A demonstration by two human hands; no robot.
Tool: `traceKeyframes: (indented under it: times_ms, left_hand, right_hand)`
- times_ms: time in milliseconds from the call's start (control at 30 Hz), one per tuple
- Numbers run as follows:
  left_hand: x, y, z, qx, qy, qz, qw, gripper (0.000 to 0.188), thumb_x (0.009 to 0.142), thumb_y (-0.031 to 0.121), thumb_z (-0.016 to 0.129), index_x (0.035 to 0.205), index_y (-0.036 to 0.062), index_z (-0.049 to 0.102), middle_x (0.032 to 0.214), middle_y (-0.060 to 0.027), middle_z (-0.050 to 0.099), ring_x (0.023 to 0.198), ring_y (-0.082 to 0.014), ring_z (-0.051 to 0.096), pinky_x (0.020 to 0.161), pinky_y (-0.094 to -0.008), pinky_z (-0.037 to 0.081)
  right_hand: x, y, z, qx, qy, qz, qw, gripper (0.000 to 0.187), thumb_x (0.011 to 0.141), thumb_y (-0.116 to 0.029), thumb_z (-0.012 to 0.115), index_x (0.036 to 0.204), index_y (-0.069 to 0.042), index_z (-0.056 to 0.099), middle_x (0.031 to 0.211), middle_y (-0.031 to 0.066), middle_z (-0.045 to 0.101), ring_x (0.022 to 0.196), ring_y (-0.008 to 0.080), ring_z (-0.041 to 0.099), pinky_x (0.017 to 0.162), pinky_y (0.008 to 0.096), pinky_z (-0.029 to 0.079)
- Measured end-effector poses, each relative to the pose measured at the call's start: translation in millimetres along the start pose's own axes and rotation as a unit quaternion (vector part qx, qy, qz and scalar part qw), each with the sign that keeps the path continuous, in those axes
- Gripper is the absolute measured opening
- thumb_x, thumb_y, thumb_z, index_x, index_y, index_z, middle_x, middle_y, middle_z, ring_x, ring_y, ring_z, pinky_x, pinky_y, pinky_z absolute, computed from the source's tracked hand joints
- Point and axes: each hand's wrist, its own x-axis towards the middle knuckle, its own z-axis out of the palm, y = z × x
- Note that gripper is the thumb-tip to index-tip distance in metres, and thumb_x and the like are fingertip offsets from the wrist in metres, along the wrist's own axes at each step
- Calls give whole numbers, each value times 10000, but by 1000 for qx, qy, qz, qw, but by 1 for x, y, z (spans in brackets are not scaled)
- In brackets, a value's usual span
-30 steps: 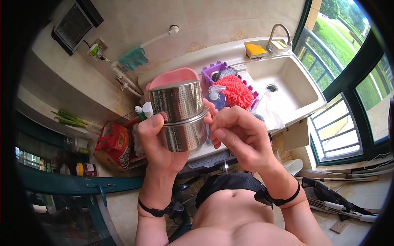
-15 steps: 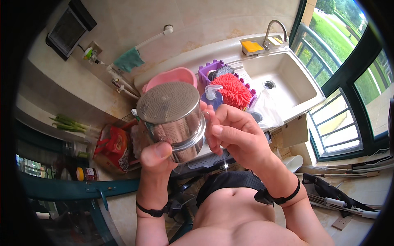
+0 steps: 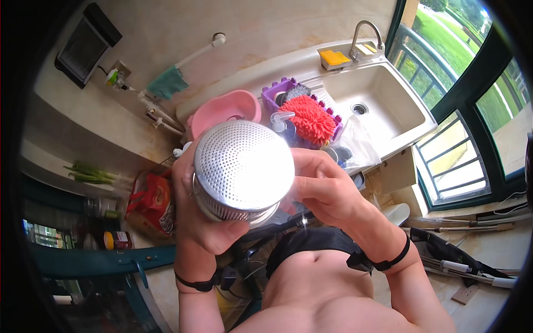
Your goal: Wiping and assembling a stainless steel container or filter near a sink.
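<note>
A round stainless steel strainer (image 3: 244, 166) with a perforated base is held up before me, its holed face tilted toward the head view. Wrapped around its left side, my left hand (image 3: 208, 227) grips it with the thumb across the near lower rim. My right hand (image 3: 327, 183) closes at its right edge, with some fingertips hidden behind the metal. The strainer's far side and inside do not show. Just beyond it stands a pump bottle (image 3: 284, 125), partly covered.
Behind are a pink basin (image 3: 233, 102), a purple basket (image 3: 273, 91), a red chenille mitt (image 3: 311, 119) and a clear plastic bag (image 3: 363, 147). The sink (image 3: 388, 105) with its faucet (image 3: 366, 25) lies right. A red bag (image 3: 152, 202) sits left.
The strainer has tipped so its perforated base faces me more fully, and it sits slightly nearer. My left hand has shifted around its side; my right hand stays at the right edge.
</note>
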Motion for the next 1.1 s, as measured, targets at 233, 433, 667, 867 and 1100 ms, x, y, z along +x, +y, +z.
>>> traceKeyframes:
  times_ms: [233, 433, 667, 867, 1100]
  left_hand:
    - [-1, -7, -6, 62, -2, 63, 996, 1140, 599, 487, 892, 1461, -54, 377, 1394, -211, 544, 1297, -295, 548, 1135, -436, 384]
    - [6, 1, 3, 76, -48, 68, 994, 1051, 619, 433, 864, 1439, -47, 415, 1334, -206, 596, 1256, -310, 582, 1128, -442, 390]
    - [32, -20, 12, -310, -147, -19, 939, 923, 783, 527, 723, 1415, -81, 433, 1221, -238, 592, 1123, -368, 661, 1092, -490, 463]
    - [26, -15, 25, -335, -38, -67, 939, 691, 900, 401, 594, 1404, -64, 508, 1296, -236, 626, 1219, -351, 626, 1136, -488, 447]
    - [27, -20, 39, -372, 29, -74, 925, 602, 907, 384, 585, 1298, -74, 586, 1189, -237, 675, 1122, -343, 668, 1078, -481, 502]
  right_hand:
    - [2, 2, 1, -15, -7, 8, 1000, 76, 971, -147, 647, 962, -73, 632, 836, -18, 633, 741, 67, 596, 672, 245, 476]
    - [7, 8, -6, 14, -10, 38, 999, 65, 960, -120, 639, 932, -70, 609, 831, -7, 636, 726, 80, 604, 672, 251, 485]
    - [1, 4, 0, 10, 24, -21, 999, 132, 1005, -153, 651, 987, -37, 592, 862, 33, 664, 742, 105, 635, 701, 270, 532]
    - [1, 5, 3, -123, 96, -98, 983, 189, 1004, -188, 666, 990, -14, 593, 845, 40, 638, 759, 111, 623, 694, 270, 508]
    - [5, 8, 2, -151, 121, -84, 978, 176, 1005, -169, 652, 956, -24, 567, 828, 12, 599, 733, 84, 580, 681, 262, 485]
